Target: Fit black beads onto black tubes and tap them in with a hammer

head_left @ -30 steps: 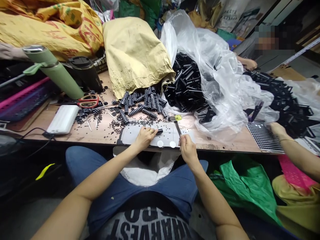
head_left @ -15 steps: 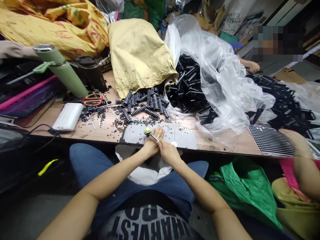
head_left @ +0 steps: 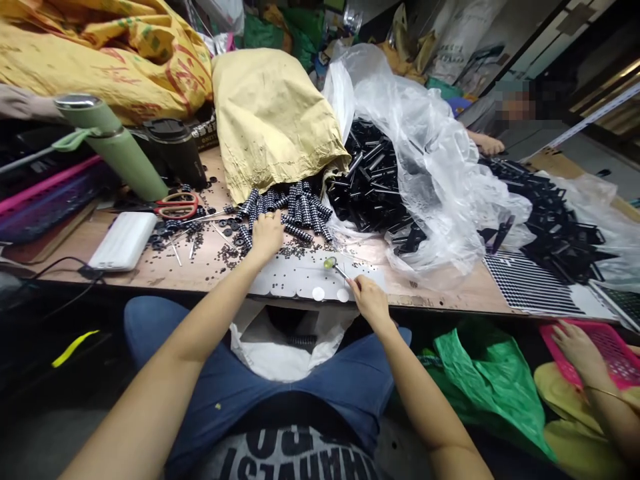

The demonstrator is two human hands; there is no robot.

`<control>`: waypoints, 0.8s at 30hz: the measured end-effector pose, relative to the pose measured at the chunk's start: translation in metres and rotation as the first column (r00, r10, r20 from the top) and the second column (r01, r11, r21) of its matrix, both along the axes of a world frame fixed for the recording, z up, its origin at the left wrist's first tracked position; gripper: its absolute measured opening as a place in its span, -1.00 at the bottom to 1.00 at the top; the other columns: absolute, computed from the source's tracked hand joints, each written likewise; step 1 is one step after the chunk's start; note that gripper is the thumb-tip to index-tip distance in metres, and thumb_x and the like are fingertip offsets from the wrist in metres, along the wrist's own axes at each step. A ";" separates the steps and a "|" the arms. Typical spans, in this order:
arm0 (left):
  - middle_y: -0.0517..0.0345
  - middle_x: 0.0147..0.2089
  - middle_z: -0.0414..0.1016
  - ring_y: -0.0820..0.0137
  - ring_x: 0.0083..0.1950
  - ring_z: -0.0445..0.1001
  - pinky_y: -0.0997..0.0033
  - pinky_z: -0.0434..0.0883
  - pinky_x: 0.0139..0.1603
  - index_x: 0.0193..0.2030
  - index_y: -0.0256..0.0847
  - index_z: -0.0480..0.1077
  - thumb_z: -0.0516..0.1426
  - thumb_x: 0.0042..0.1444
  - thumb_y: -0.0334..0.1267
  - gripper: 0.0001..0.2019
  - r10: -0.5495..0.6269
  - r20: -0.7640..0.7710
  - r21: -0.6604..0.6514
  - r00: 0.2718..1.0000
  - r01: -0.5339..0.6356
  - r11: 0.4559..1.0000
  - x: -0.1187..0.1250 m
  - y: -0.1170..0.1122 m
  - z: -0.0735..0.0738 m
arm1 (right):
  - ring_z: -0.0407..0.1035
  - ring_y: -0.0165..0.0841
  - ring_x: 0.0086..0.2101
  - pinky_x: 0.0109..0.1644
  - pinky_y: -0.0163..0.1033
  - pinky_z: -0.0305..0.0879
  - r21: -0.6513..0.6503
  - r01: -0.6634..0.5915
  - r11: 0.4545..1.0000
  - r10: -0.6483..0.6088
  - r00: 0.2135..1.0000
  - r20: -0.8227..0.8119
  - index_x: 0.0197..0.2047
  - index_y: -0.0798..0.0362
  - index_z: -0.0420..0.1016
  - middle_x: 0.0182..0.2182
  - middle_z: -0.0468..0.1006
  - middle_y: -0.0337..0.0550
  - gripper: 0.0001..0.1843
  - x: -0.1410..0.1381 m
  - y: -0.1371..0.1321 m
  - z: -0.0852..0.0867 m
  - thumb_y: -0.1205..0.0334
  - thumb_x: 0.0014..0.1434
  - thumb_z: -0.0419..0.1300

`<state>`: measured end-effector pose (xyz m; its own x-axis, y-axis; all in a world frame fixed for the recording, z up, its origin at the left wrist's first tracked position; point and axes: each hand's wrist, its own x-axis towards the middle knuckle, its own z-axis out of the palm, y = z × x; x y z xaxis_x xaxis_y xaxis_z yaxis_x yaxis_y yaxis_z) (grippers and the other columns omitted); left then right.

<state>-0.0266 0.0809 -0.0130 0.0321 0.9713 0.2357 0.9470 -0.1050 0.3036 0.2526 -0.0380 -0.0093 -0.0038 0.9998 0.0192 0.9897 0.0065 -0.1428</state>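
My left hand reaches forward over the table, fingers curled down onto the pile of black-and-white stacked rollers; what the fingertips hold is hidden. My right hand rests at the table's front edge, closed on the metal shaft of a small tool with a yellow-green knob, which points up and left. A white sheet with round holes lies on the wooden table between both hands. Small black washers are scattered to the left of it.
A yellow sack and a clear bag of black tubes stand behind. Red scissors, a white power bank, a green flask and a black cup sit left. Another person's hand holds a pink tray at right.
My hands, joined at the table edge half a second ago, have parted: the left moved forward to the roller pile, the right shifted right with the tool. The neighbour's hand dropped to the pink tray.
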 end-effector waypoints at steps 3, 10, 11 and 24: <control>-0.33 -0.02 0.42 -0.04 0.06 0.33 0.00 0.31 0.02 0.13 -0.45 0.29 0.01 0.21 -0.31 -0.62 -0.057 -0.057 -0.099 0.997 0.051 0.994 -0.013 0.028 -0.011 | 0.34 -0.21 -0.09 -0.12 -0.23 0.16 0.180 0.060 0.982 -0.049 0.997 -0.067 -0.08 0.10 0.40 -0.12 0.50 0.04 -0.71 0.015 0.053 0.004 0.11 0.36 -0.04; -0.18 0.00 0.43 0.23 -0.09 0.46 0.25 0.42 -0.10 0.11 -0.33 0.33 0.04 0.20 -0.26 -0.65 -0.001 0.587 -0.051 0.810 0.038 0.998 0.002 -0.005 -0.002 | 0.38 -0.14 -0.15 -0.14 -0.17 0.20 0.110 0.480 0.871 -0.457 0.871 -0.177 -0.02 0.34 0.43 -0.18 0.51 0.27 -0.64 0.032 0.169 0.034 0.22 0.30 0.00; -0.11 -0.10 0.46 0.31 -0.22 0.47 0.33 0.43 -0.23 0.05 -0.32 0.36 0.07 0.18 -0.25 -0.68 0.057 0.721 -0.128 0.691 0.051 0.991 0.007 -0.012 0.002 | 0.39 -0.17 -0.16 -0.13 -0.19 0.20 0.119 0.453 0.884 -0.429 0.885 -0.179 -0.01 0.29 0.44 -0.17 0.51 0.22 -0.66 0.028 0.168 0.033 0.26 0.30 0.00; 0.30 -0.64 0.28 0.64 -0.68 0.15 0.63 0.02 -0.71 -0.50 -0.30 0.34 0.38 -0.29 -0.21 -0.67 0.367 0.928 -0.348 0.069 0.513 0.785 0.054 -0.066 0.017 | 0.27 -0.13 0.11 0.19 0.03 0.22 0.275 -0.492 0.826 0.548 0.816 -0.186 0.24 0.00 0.30 0.14 0.38 0.04 -0.51 -0.043 0.042 0.022 0.29 0.24 0.06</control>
<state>0.0275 0.0153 0.0037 0.2984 0.8917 -0.3402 -0.2485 0.4168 0.8744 0.2097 0.0038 0.0123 -0.4892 0.8211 0.2940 0.7605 0.5666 -0.3172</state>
